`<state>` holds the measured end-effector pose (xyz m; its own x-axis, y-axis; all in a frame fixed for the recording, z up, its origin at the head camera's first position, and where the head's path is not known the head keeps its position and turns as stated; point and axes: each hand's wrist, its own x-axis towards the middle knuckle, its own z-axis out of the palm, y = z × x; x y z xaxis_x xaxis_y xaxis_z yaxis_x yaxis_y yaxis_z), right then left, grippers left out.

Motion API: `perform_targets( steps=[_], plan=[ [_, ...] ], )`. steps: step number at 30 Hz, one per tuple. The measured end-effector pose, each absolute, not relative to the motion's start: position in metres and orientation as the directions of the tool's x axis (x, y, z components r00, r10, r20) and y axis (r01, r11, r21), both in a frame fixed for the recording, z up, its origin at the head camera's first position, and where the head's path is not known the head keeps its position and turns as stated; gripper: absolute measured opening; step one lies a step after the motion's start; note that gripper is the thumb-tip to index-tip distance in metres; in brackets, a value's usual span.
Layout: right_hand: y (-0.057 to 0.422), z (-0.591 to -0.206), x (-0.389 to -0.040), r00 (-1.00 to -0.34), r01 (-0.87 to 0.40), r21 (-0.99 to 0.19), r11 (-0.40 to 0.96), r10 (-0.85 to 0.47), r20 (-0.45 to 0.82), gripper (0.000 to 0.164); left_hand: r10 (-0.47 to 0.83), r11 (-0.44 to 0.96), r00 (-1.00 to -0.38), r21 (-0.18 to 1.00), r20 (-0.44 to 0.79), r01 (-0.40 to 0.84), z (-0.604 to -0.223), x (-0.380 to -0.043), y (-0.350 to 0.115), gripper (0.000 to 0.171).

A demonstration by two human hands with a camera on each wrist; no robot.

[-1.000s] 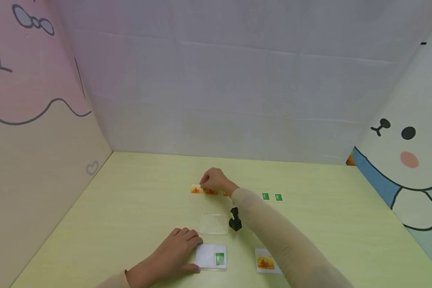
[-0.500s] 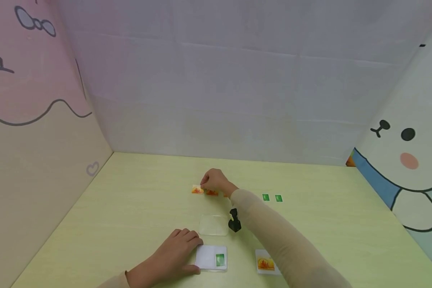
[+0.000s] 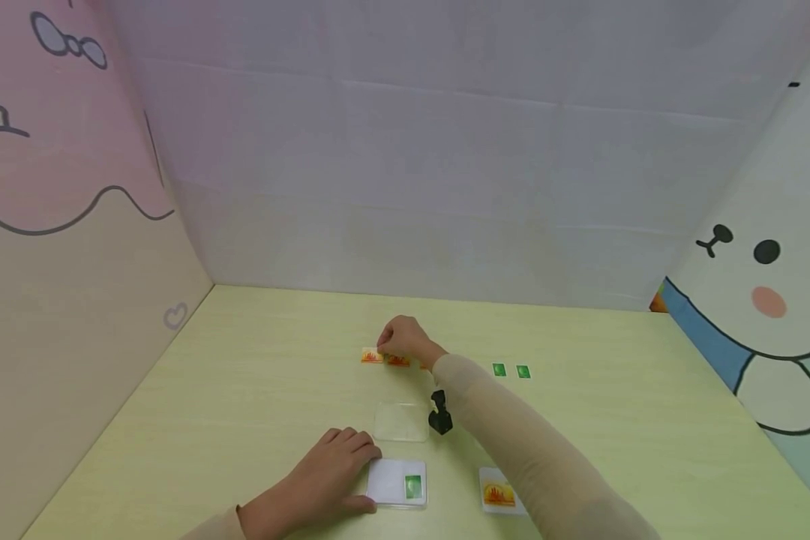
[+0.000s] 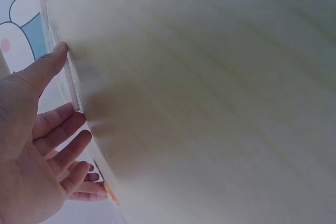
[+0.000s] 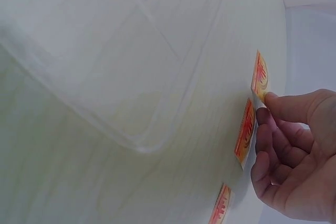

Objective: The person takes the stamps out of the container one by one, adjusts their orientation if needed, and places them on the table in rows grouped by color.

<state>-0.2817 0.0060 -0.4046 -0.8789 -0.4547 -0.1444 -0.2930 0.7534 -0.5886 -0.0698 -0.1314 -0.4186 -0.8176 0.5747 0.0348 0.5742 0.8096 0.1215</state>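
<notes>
My right hand [image 3: 403, 337] pinches the corner of an orange and yellow stamp [image 5: 260, 75] between thumb and finger, at the left end of a row; its far end sits close to the table. Beside it lies a second orange stamp [image 5: 245, 132], and a third one [image 5: 220, 205] is partly out of frame. My left hand [image 3: 331, 472] rests on the table, thumb and fingers spread and touching the left side of a clear flat case [image 3: 397, 506]. Inside or on that case is a white card [image 3: 385, 480] with a green stamp [image 3: 413, 487].
Two green stamps [image 3: 511, 370] lie right of the orange row. A clear plastic lid or tray [image 3: 401, 421] lies between the hands. A white card with an orange stamp [image 3: 498, 493] is partly under the right sleeve. A pale wall [image 3: 405, 225] closes the table's back.
Both hands keep nearly the same place. The whole view shifts very slightly; the right hand stays pinching the orange stamp.
</notes>
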Motion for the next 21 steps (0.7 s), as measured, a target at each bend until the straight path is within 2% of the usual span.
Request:
perform_targets(
  steps=[21],
  plan=[
    [0.005,-0.4049,-0.2813,-0.878,-0.294,-0.571,0.767,-0.452,-0.155,0.009,0.572,0.811,-0.82,0.129,0.034,0.571,-0.4147,-0.0679,-0.131,0.054]
  ],
)
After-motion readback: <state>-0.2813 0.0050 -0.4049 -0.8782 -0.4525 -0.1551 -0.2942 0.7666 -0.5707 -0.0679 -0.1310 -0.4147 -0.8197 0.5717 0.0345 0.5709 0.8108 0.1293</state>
